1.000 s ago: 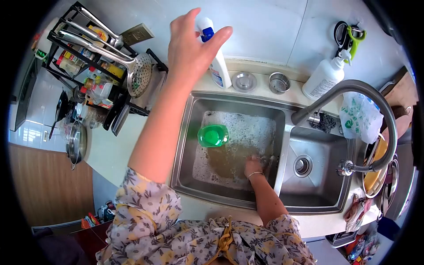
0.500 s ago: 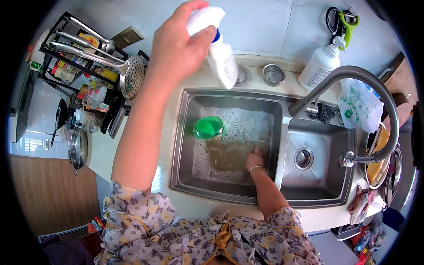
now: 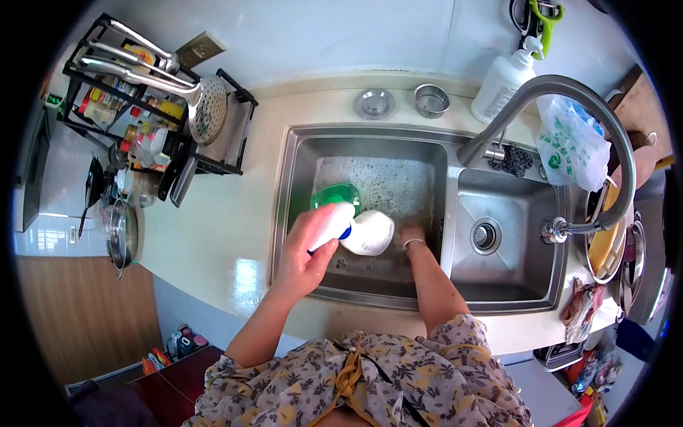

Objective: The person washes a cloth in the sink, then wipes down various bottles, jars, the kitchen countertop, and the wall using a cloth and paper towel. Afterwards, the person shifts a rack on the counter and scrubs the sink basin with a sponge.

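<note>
My left hand [image 3: 302, 257] is closed around the head of a white spray bottle [image 3: 370, 233] with a blue collar. The bottle is tilted over the left basin [image 3: 293, 171], its body pointing right. Just behind it is a green bottle or container [image 3: 338, 192], partly covered by the spray bottle and my hand. My right hand [image 3: 411, 233] reaches down into the murky, sudsy water [image 3: 377, 174] near the basin's right side. Its fingers are under the surface, so I cannot make out what they touch.
A curved faucet [image 3: 562, 84] arches over the right basin [image 3: 523, 285]. Behind the sink stand a drain cover [image 3: 375, 104], a metal cup [image 3: 431, 101] and a white pump bottle [image 3: 501, 85]. To the left is a rack [image 3: 245, 135] with ladles and knives; a plastic bag [image 3: 573, 149] sits right.
My left hand has brought the spray bottle down from above the back counter to low over the left basin. My right hand stays in the water. The view has shifted slightly.
</note>
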`<state>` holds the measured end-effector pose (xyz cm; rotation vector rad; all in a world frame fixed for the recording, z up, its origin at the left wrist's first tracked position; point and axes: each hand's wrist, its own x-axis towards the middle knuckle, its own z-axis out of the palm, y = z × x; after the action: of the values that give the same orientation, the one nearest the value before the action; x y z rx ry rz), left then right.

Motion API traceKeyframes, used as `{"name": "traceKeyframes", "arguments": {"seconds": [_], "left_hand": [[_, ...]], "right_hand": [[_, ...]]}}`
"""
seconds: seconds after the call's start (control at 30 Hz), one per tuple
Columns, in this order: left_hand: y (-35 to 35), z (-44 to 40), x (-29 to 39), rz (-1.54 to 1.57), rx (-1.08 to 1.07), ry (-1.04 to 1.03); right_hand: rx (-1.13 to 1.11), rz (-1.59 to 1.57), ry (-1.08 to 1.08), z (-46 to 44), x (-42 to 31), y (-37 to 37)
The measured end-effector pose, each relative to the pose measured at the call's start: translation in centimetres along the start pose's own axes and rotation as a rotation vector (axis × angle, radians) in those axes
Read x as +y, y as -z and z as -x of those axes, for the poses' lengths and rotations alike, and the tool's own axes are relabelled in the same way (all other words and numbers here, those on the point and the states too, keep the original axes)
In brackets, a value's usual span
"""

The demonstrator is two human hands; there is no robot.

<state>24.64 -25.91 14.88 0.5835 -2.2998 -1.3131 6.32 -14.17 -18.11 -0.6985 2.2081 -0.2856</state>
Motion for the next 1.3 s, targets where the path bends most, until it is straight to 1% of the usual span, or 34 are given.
{"name": "traceKeyframes", "arguments": {"seconds": [0.07, 0.13, 0.2, 0.27, 0.33, 0.37, 0.4, 0.47, 0.5, 0.53, 0.57, 0.6, 0.63, 0.67, 0.73, 0.77, 0.8, 0.83, 0.87, 0.9, 0.93, 0.97, 1.0, 1.03, 1.07, 1.1, 1.13, 1.17, 1.2, 1.23, 1.27, 1.3], "left_hand": [[-1.4, 1.8, -2.5, 0.002, 0.061, 0.010], [-2.3, 2.9, -4.5, 0.042, 0.091, 0.040], [-3.0, 3.5, -5.5, 0.021, 0.127, 0.086], [-3.4, 3.8, -6.6, 0.003, 0.149, 0.090], [-3.6, 4.0, -7.3, -0.091, 0.144, 0.135], [-3.9, 4.1, -7.4, -0.104, 0.180, 0.153], [-4.1, 4.2, -7.7, -0.100, 0.173, 0.156], [-4.8, 4.5, -8.4, -0.187, 0.230, 0.139], [-5.1, 4.7, -9.1, -0.332, 0.262, 0.054], [-5.2, 4.8, -9.0, -0.321, 0.255, 0.047], [-5.3, 5.0, -8.8, -0.149, 0.238, 0.230], [-5.4, 5.1, -8.7, 0.024, 0.214, 0.408], [-5.8, 5.7, -10.0, -0.019, 0.243, 0.305], [-5.9, 6.0, -10.4, -0.009, 0.230, 0.294], [-5.9, 6.6, -10.8, -0.192, 0.187, 0.232], [-5.9, 6.5, -10.4, -0.224, 0.195, 0.239], [-5.8, 6.1, -9.6, -0.226, 0.197, 0.239], [-5.6, 5.6, -8.5, -0.207, 0.176, 0.224], [-5.5, 5.2, -7.7, -0.188, 0.155, 0.212], [-5.5, 4.9, -7.3, -0.207, 0.149, 0.161], [-5.5, 4.5, -7.1, -0.212, 0.156, 0.166], [-5.4, 4.3, -6.9, -0.240, 0.024, 0.097], [-5.1, 4.2, -6.4, -0.268, -0.110, 0.033], [-4.7, 3.9, -5.0, -0.317, -0.196, -0.005], [-4.4, 3.7, -4.8, -0.274, -0.273, -0.092], [-3.6, 3.6, -4.4, -0.308, -0.385, -0.119], [-3.0, 3.6, -4.2, -0.337, -0.498, -0.146], [-2.7, 3.8, -4.5, -0.334, -0.490, -0.131], [-2.5, 4.0, -4.8, -0.359, -0.567, -0.181], [-2.3, 4.3, -5.1, -0.382, -0.645, -0.235], [-2.3, 4.6, -5.4, -0.375, -0.642, -0.225], [-2.4, 4.8, -5.9, -0.372, -0.622, -0.285]], "right_hand": [[0.027, -0.189, 0.054, 0.5, -0.3, 0.1], [-0.001, -1.438, -0.261, 3.0, -3.7, 1.1], [0.129, -1.046, 0.000, 7.5, -7.4, 3.6], [0.047, -1.039, 0.120, 11.6, -10.3, 4.6], [0.172, -0.965, 0.417, 14.0, -11.5, 2.5], [0.250, -0.860, 0.526, 15.8, -12.6, 3.4], [0.330, -0.754, 0.630, 17.6, -13.7, 4.8], [0.308, -0.797, 0.613, 17.7, -14.2, 4.7], [0.337, -0.755, 0.561, 16.7, -14.1, 4.4], [0.368, -0.712, 0.511, 15.6, -13.8, 3.8], [0.445, -0.623, 0.468, 13.7, -12.8, 2.1], [0.466, -0.618, 0.462, 12.6, -12.4, 2.1], [0.417, -0.576, 0.327, 11.7, -12.2, 2.4], [0.365, -0.537, 0.191, 10.7, -11.6, 2.1], [0.348, -0.536, 0.138, 7.7, -9.3, 0.3], [0.358, -0.448, 0.147, 6.3, -7.8, -0.6], [0.366, -0.360, 0.161, 5.2, -6.6, -1.2], [0.286, -0.212, 0.072, 4.3, -5.5, -1.1], [0.280, -0.212, 0.076, 4.4, -5.1, -0.6], [0.326, -0.105, 0.023, 4.7, -4.8, -0.2], [0.372, 0.005, -0.026, 4.7, -4.4, 0.3], [0.361, 0.007, -0.015, 4.0, -3.3, -0.2], [0.365, 0.221, 0.082, 3.5, -2.4, -0.8], [0.356, 0.328, 0.139, 3.1, -1.7, -1.0], [0.353, 0.435, 0.198, 2.9, -1.2, -0.9], [0.155, 0.322, 0.254, 2.2, -0.8, -0.5], [0.019, 0.156, 0.231, 2.1, -0.4, 0.4], [-0.077, -0.156, 0.127, 2.8, -0.6, 1.6], [-0.113, -0.460, 0.055, 3.8, -0.9, 2.5], [-0.130, -0.627, 0.102, 5.6, -1.8, 3.7], [-0.159, -0.734, 0.180, 7.9, -3.0, 4.8], [-0.194, -0.748, 0.316, 10.1, -4.4, 5.9]]}}
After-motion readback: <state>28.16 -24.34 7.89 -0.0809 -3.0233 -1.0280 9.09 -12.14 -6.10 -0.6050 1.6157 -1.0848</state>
